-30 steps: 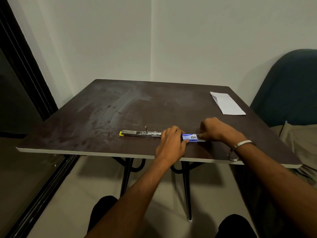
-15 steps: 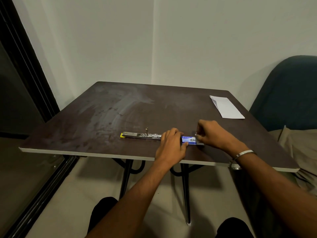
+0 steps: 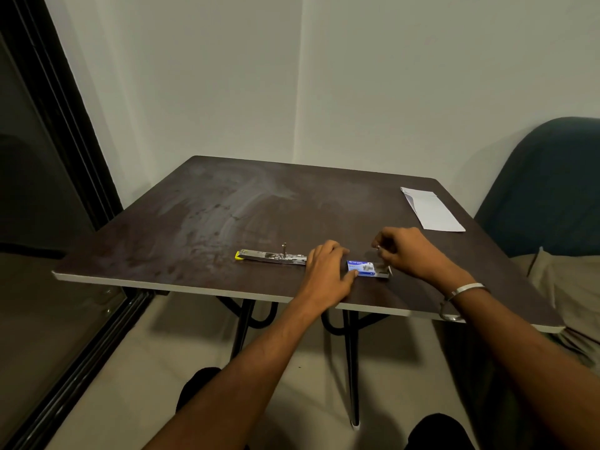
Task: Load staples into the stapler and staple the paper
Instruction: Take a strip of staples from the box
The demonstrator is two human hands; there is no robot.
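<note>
Since a second ago the right hand (image 3: 409, 251) has lifted off the far end of the staple box (image 3: 368, 269) and now hovers just above and behind it, its fingertips (image 3: 378, 246) pinched together around something small and shiny; it is too tiny to say for certain that it is a strip of staples. The box's tray now juts out farther from the blue sleeve on that hand's side, the grey inside showing.

The left hand (image 3: 328, 274) lies flat over the near end of the box, thumb pressed against the blue sleeve and fingers curled over its far edge, so its grip is closed on the box and pins it to the worktop (image 3: 194, 228).

Just beyond the left hand's knuckles, to its outer side, the stapler (image 3: 271, 256) lies opened out flat and long on the worktop, a yellow tip at the end farthest from the hand and a small metal post standing up near its middle. The end nearest the hand is hidden under the fingers, so I cannot tell whether they touch.

Well beyond the right hand, toward the far corner of the worktop, the folded white paper (image 3: 433, 209) lies flat, apart from everything else. A metal bangle (image 3: 457, 298) hangs loose on the right wrist, over the worktop's front edge.
</note>
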